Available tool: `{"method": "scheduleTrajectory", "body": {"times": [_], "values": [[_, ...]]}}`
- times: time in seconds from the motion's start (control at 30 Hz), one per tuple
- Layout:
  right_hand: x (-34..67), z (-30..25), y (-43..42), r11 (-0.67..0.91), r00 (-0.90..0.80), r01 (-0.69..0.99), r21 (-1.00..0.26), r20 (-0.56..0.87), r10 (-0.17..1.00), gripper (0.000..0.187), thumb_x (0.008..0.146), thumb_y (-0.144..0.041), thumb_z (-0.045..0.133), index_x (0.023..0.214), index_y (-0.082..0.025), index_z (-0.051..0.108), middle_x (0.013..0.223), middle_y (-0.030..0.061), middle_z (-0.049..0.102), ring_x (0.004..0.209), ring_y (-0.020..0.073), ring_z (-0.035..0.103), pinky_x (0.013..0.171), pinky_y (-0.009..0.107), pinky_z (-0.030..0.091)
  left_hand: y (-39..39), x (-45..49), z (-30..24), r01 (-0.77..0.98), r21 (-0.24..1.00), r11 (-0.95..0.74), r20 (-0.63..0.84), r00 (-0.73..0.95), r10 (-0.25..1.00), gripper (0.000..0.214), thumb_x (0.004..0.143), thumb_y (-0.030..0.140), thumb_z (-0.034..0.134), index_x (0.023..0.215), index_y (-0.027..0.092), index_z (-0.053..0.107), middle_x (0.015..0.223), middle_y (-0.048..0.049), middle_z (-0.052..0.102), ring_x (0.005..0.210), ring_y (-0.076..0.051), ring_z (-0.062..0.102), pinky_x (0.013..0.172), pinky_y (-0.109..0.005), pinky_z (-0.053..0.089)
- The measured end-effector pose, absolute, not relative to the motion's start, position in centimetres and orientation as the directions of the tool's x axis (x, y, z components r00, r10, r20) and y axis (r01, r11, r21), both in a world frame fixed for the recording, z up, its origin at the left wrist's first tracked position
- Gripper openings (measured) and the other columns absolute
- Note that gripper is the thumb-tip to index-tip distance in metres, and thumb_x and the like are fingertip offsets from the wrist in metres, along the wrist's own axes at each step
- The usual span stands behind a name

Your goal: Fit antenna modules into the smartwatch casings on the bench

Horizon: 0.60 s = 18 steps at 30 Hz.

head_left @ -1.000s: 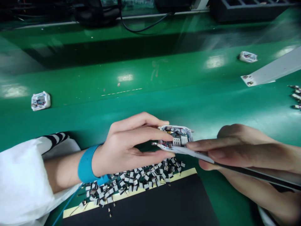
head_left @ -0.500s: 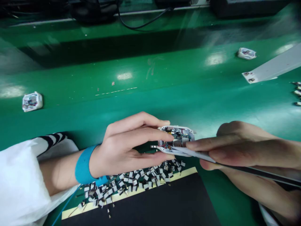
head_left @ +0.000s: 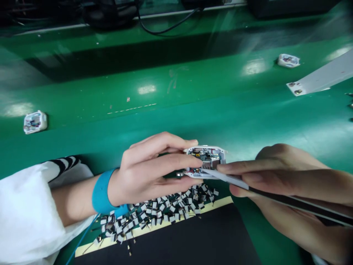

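Note:
My left hand [head_left: 154,169], with a blue wrist strap [head_left: 103,193] at the wrist, grips a small white device housing [head_left: 223,156] by its left end. Thumb and fingers hold its edges while one fingertip presses inside. The housing lies open side up, showing a circuit board and thin wires. A small round metal part [head_left: 179,174] sticks out at its lower left. My right hand [head_left: 278,176] is closed around a pair of tweezers [head_left: 234,180], whose tips reach into the lower part of the housing. What the tips touch is too small to tell.
Below my left hand lies a heap of small white-and-black wired parts [head_left: 154,213], beside a black mat [head_left: 171,243] edged with yellow tape. Similar open housings sit far left [head_left: 35,122] and far right [head_left: 288,60]. A white bracket [head_left: 320,77] juts in from the right.
The view has shifted slightly. Both hands keep their hold, with the housing and tweezers in nearly the same position; the tweezers' angle has changed a little.

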State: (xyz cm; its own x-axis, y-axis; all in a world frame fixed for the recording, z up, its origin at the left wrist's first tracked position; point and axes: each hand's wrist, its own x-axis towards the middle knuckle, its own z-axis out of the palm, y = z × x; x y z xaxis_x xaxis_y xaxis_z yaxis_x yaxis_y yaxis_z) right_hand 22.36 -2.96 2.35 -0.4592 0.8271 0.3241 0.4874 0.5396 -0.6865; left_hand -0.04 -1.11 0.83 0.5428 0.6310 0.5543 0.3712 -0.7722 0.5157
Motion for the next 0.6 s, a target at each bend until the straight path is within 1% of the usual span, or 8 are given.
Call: {"method": "scheduleTrajectory", "body": {"times": [0.1,0.23,0.3,0.37,0.4,0.47,0.53,0.6], "values": [[21.3,2.5,-3.4,0.513,-0.426,0.477,-0.713,0.323,0.845,0.017,0.073,-0.017,0.057,0.088,-0.026,0.061,0.087,-0.0033,0.065,0.071,0.0095,0.060,0.059,0.019,0.052,-1.2,0.1,0.6,0.360,0.515,-0.778,0.566,0.539,0.623,0.018,0.072,0.024,0.065,0.087,0.014,0.061,0.093,-0.0082,0.058,0.076,-0.012,0.058,0.066,-0.020,0.053],[20.5,2.5,-3.1,0.472,-0.232,0.438,-0.765,0.411,0.881,0.013,0.070,-0.019,0.063,0.080,-0.025,0.058,0.075,-0.0028,0.064,0.069,0.0121,0.060,0.057,0.025,0.050,-0.8,0.1,0.8,0.353,0.549,-0.757,0.516,0.570,0.640,0.015,0.073,0.021,0.063,0.086,0.015,0.061,0.096,-0.0079,0.057,0.082,-0.014,0.058,0.066,-0.021,0.052],[21.2,2.8,-2.5,0.377,-0.083,0.514,-0.771,0.392,0.916,0.011,0.069,-0.027,0.064,0.078,-0.027,0.057,0.073,-0.0030,0.062,0.070,0.0140,0.060,0.056,0.028,0.048,0.0,-0.3,1.0,0.418,0.557,-0.717,0.493,0.529,0.691,0.013,0.073,0.021,0.063,0.085,0.017,0.062,0.096,-0.0056,0.058,0.084,-0.014,0.058,0.068,-0.023,0.051],[22.7,3.4,-1.6,0.251,0.022,0.634,-0.731,0.342,0.940,0.016,0.068,-0.037,0.064,0.080,-0.028,0.058,0.077,-0.0018,0.060,0.068,0.0138,0.058,0.052,0.027,0.046,1.3,-1.1,1.0,0.510,0.540,-0.669,0.494,0.451,0.743,0.011,0.073,0.023,0.063,0.083,0.020,0.063,0.093,-0.0032,0.059,0.086,-0.015,0.057,0.071,-0.026,0.050],[23.6,3.7,-1.1,0.202,0.036,0.681,-0.703,0.308,0.951,0.021,0.067,-0.042,0.064,0.083,-0.029,0.059,0.080,-0.0009,0.060,0.065,0.0132,0.056,0.050,0.026,0.044,2.1,-1.7,0.7,0.555,0.526,-0.644,0.488,0.423,0.763,0.010,0.073,0.025,0.063,0.082,0.021,0.063,0.092,-0.0026,0.059,0.086,-0.015,0.057,0.073,-0.027,0.049],[25.2,4.2,-0.2,0.132,-0.032,0.734,-0.666,0.160,0.987,0.031,0.063,-0.048,0.063,0.087,-0.028,0.059,0.081,0.0011,0.060,0.056,0.0113,0.051,0.043,0.024,0.041,3.7,-2.9,0.1,0.618,0.505,-0.602,0.461,0.396,0.794,0.010,0.074,0.028,0.062,0.081,0.020,0.063,0.092,-0.0028,0.059,0.086,-0.016,0.056,0.075,-0.028,0.048],[26.4,4.3,0.6,0.056,-0.103,0.744,-0.666,-0.031,0.994,0.040,0.060,-0.054,0.062,0.088,-0.026,0.058,0.070,0.0024,0.060,0.049,0.0108,0.046,0.039,0.023,0.037,4.9,-4.0,-0.6,0.648,0.489,-0.584,0.404,0.425,0.810,0.013,0.075,0.029,0.060,0.080,0.018,0.064,0.092,-0.0035,0.060,0.085,-0.016,0.057,0.074,-0.028,0.048],[27.1,4.2,1.2,-0.007,-0.134,0.734,-0.679,-0.156,0.979,0.045,0.059,-0.059,0.059,0.086,-0.023,0.057,0.062,0.0023,0.057,0.048,0.0114,0.043,0.038,0.023,0.034,5.6,-4.6,-0.8,0.682,0.425,-0.595,0.334,0.493,0.804,0.017,0.075,0.031,0.059,0.085,0.017,0.064,0.096,-0.0048,0.059,0.087,-0.018,0.057,0.076,-0.030,0.048]]}}
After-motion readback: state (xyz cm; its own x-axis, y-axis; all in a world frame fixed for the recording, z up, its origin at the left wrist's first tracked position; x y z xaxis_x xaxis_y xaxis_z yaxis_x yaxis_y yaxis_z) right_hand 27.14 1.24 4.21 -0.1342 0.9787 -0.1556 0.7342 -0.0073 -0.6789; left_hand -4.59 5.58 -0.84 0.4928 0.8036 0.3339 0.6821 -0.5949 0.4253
